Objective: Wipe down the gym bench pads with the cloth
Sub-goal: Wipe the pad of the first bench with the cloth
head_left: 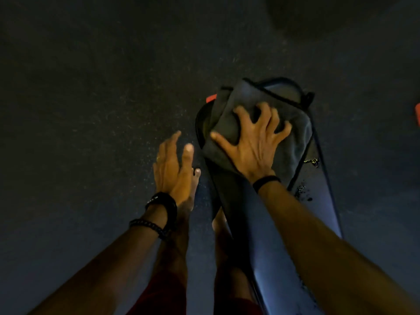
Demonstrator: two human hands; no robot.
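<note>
A long dark bench pad [318,201] runs from the lower right up to the centre right, its surface glossy with a few dark wet spots. A dark grey cloth [293,137] lies spread over the pad's far end. My right hand [252,142] presses down on the cloth with fingers splayed and curled into the fabric. My left hand [175,169] hovers left of the pad with fingers apart and nothing in it.
Dark speckled rubber floor [91,110] surrounds the bench. An orange-red part [211,98] shows beside the pad's far end, and another red object [417,114] sits at the right edge. My bare legs and feet [181,223] stand beside the bench.
</note>
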